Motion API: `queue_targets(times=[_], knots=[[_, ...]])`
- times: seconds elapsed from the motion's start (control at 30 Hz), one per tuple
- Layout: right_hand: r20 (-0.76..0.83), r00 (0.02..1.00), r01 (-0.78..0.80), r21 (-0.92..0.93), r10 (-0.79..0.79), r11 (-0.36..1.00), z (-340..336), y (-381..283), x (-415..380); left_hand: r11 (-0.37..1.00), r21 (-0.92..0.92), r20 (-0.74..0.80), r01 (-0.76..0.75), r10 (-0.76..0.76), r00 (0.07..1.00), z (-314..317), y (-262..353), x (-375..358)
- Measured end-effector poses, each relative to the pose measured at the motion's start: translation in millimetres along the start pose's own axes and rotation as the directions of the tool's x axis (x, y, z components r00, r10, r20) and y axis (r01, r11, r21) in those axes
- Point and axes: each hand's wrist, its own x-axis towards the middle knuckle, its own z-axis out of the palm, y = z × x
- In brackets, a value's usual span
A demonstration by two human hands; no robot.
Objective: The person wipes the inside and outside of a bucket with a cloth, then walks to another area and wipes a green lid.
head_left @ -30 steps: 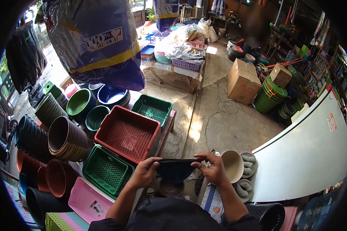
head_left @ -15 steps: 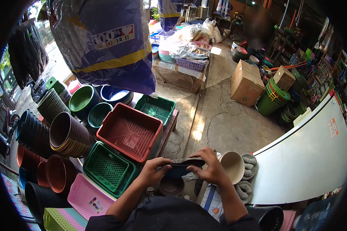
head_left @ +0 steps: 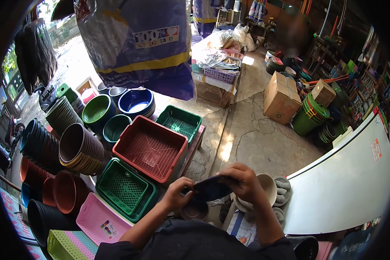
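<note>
Both my hands hold a small dark bowl-like pot (head_left: 210,190) in front of my chest. My left hand (head_left: 178,194) grips its left rim, and my right hand (head_left: 243,182) covers its right side from above. Under the pot stands a brown pot (head_left: 194,211) near the floor. A cream pot (head_left: 268,186) sits just right of my right hand, partly hidden by it. A grey stack of folded items (head_left: 283,190) lies beside the cream pot.
A red basket (head_left: 149,147) and green baskets (head_left: 125,188) (head_left: 179,122) sit on a bench at left. Stacked brown pots (head_left: 80,149), a pink basket (head_left: 100,219), a white board (head_left: 346,173), a cardboard box (head_left: 281,97) and a hanging blue bag (head_left: 143,47) surround me.
My hands have turned the dark pot from wide and flat to tilted and bunched, my right hand moving over it. The camera view has shifted slightly.
</note>
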Motion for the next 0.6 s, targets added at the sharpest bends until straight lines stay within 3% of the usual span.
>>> queue_targets(times=[0.03, 0.07, 0.13, 0.23, 0.37, 0.53, 0.6], knots=[[0.002, 1.000, 0.013, -0.032, -0.013, 0.999, -8.0, -0.5, 0.2, 0.990, 0.082, 0.024, -0.116, 0.114, 0.993, 3.6, -2.5, 0.1], [-0.003, 1.000, 0.011, -0.040, -0.011, 0.999, -13.2, -0.3, -0.1, 0.990, 0.077, 0.029, -0.121, 0.120, 0.992, 10.0, -6.0, -0.9], [-0.080, 0.997, 0.010, 0.044, -0.007, 0.999, -22.8, -0.1, -3.2, 0.991, -0.120, -0.106, 0.053, -0.066, 0.992, 23.4, -7.6, -3.2], [-0.116, 0.993, 0.005, 0.004, -0.004, 1.000, -36.9, 3.2, -10.4, 1.000, -0.002, -0.026, 0.011, -0.011, 1.000, 23.5, 1.0, 5.7], [-0.200, 0.978, -0.054, 0.028, 0.059, 0.998, -39.8, 6.4, -20.7, 0.996, -0.072, 0.004, -0.058, 0.058, 0.998, 33.5, -0.7, 9.8], [-0.252, 0.964, -0.079, 0.040, 0.087, 0.996, -42.6, 4.0, -30.2, 0.944, 0.175, 0.102, -0.281, 0.267, 0.958, 38.5, 10.5, 19.0], [-0.277, 0.954, -0.096, 0.080, 0.114, 0.992, -44.7, 2.8, -31.9, 0.938, 0.211, 0.137, -0.274, 0.249, 0.959, 38.5, 9.7, 19.2]])
